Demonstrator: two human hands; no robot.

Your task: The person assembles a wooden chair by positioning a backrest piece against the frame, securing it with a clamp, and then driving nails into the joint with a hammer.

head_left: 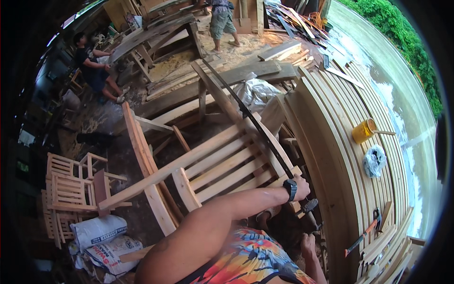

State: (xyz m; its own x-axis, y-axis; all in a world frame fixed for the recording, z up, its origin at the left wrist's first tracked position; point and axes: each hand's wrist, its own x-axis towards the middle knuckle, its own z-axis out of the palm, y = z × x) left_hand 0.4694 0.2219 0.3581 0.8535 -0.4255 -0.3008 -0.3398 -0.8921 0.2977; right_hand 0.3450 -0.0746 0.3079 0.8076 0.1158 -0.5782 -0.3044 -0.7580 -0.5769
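A slatted wooden frame (222,176) lies in front of me, with a long rail running out toward the left. Across its right side stretches a long black bar clamp (259,127). My left hand (299,186), a dark watch on its wrist, is closed around the near end of the clamp, by a small wood block (295,170). Just below is a dark, rounded clamp part (309,205). Lower down, my right hand (308,243) is closed beneath that part; what its fingers hold cannot be made out.
Long planks (331,142) are stacked on the right, carrying a yellow jar (363,131) with a stick, a plastic bag (374,161) and an orange-handled tool (363,238). Slatted chairs (71,189) and sacks (101,232) stand left. Two other people (90,61) are farther back.
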